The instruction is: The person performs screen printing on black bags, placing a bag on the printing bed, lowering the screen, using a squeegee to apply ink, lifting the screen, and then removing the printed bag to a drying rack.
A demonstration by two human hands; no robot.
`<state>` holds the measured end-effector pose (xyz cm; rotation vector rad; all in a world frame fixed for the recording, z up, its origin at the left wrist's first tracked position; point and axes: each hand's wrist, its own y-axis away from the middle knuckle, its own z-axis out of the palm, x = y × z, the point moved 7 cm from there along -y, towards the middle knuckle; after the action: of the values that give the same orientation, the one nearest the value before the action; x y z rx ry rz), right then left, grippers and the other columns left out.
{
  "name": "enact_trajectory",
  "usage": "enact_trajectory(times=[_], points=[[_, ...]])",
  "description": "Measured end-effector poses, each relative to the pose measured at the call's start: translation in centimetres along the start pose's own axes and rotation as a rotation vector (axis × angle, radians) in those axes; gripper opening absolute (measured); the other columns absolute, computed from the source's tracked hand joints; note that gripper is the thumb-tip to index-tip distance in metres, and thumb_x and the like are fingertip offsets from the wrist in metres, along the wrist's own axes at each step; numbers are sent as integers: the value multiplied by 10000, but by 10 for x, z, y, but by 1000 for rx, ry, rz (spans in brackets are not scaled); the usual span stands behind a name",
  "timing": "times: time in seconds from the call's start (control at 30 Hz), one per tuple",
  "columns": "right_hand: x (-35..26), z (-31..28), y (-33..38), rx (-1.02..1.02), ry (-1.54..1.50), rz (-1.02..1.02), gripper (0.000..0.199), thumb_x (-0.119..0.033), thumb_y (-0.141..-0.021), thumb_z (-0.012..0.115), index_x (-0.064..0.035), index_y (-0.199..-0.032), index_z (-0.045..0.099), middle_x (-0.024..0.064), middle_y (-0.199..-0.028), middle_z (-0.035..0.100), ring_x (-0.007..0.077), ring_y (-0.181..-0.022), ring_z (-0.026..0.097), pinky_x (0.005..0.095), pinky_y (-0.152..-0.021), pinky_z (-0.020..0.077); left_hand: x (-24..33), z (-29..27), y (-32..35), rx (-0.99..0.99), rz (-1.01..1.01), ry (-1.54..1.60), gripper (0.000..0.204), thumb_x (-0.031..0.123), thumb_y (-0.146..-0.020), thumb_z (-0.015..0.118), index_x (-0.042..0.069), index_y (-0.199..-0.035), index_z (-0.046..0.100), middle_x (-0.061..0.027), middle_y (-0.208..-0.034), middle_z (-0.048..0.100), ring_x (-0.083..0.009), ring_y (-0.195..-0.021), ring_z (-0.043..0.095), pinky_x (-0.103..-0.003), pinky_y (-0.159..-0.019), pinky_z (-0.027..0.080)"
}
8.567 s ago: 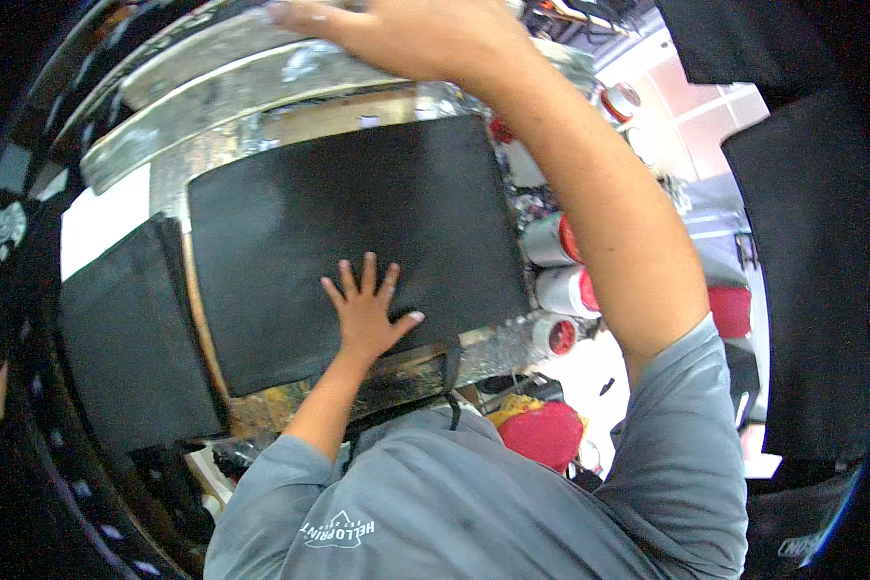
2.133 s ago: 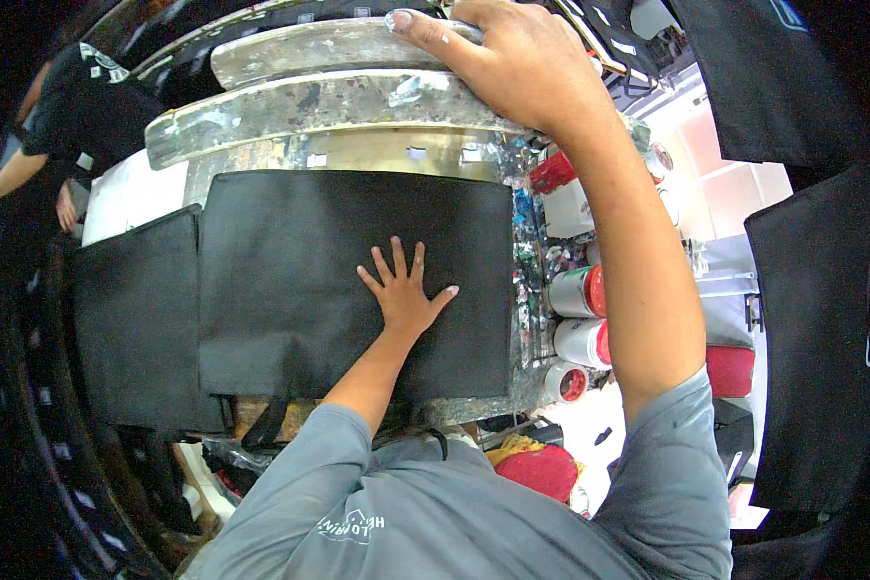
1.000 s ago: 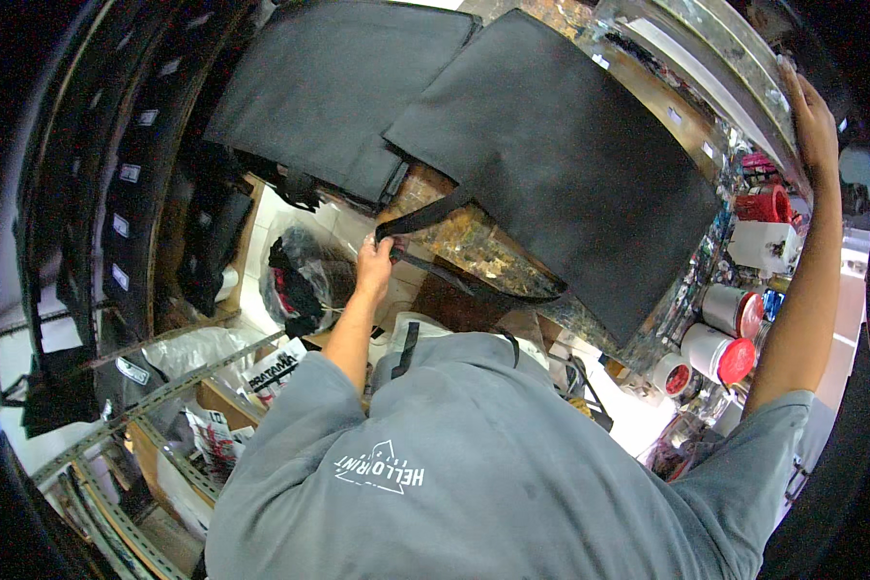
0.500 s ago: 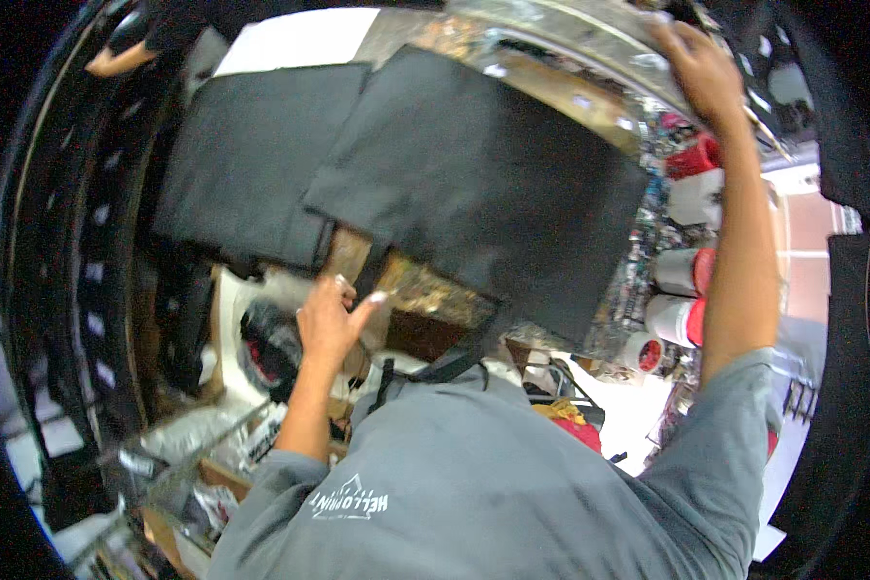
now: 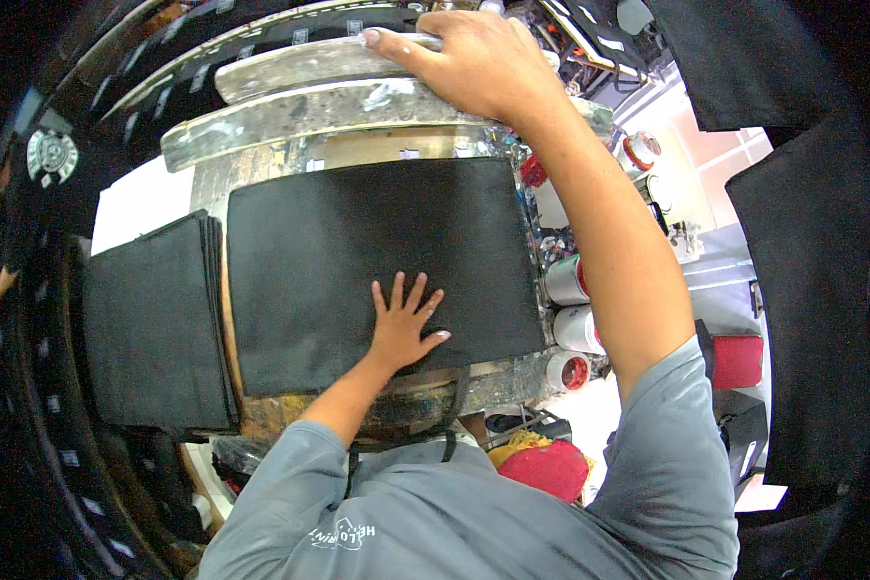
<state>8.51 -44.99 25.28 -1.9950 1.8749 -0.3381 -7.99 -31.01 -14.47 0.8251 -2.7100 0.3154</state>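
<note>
My left hand lies flat with spread fingers on a black fabric bag. The bag rests squared up on a paint-stained board, and a black strap hangs from its near edge. At the far side, my right hand is closed over the top of a long grey, paint-smeared frame bar, thumb on the near side. A second stained bar runs just below it, above the bag's far edge. The right fingertips are hidden behind the bar.
A stack of black bags sits to the left, with a white sheet behind it. White and red paint tubs line the right side. Black cloth hangs at far right. A red round item stands below the board.
The bag has gone from slanted and overlapping the stack to straight on the board. My left hand has moved from below its edge onto it. The frame bars now show across the far side.
</note>
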Motion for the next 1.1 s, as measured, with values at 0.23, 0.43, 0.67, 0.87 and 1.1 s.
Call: enact_trajectory(times=[0.23, 0.43, 0.67, 0.87, 1.1], points=[[-9, -7, -12, -382, -166, 88, 823, -713, -1009, 375, 31, -917, 715, 165, -855, 705, 247, -794, 663, 401, -749, 546, 10, -1, -8, -96, 20, 47, 805, 721, -926, 514, 261, -1582, 428, -117, -1704, 230, -493, -1556, 78, -801, -1149, -16], [-7, -4, -13, -228, -44, 119, 805, -737, -971, 422, 5, -946, 734, 206, -899, 714, 325, -863, 684, 450, -784, 534, 8, 4, -5, -90, 48, 64, 819, 743, -915, 510, 268, -1578, 434, -107, -1712, 214, -506, -1553, 80, -807, -1146, -19], [-2, 4, 2, 15, -31, -38, 806, -750, -933, 475, 2, -979, 761, 265, -956, 731, 439, -953, 703, 515, -883, 528, 0, -5, -7, -66, 45, 56, 852, 752, -903, 529, 249, -1583, 427, -133, -1698, 249, -496, -1549, 142, -768, -1176, 14], [-9, 30, 41, -89, 40, -85, 761, -733, -944, 469, -20, -1037, 719, 245, -976, 722, 402, -960, 704, 549, -841, 516, -37, -184, 10, 547, -309, 1307, 956, 644, -873, 693, 120, -1597, 354, -232, -1600, 410, -411, -1483, 392, -550, -1244, 256], [-10, 145, 153, -458, -122, 12, 594, -289, -742, 873, -79, -1227, 604, 159, -1080, 680, 370, -1078, 661, 479, -891, 522, -63, -150, 116, 617, -826, 2003, 1243, 932, -827, 388, -92, -1516, 241, -274, -1445, 466, -376, -1352, 514, -491, -1112, 484]])
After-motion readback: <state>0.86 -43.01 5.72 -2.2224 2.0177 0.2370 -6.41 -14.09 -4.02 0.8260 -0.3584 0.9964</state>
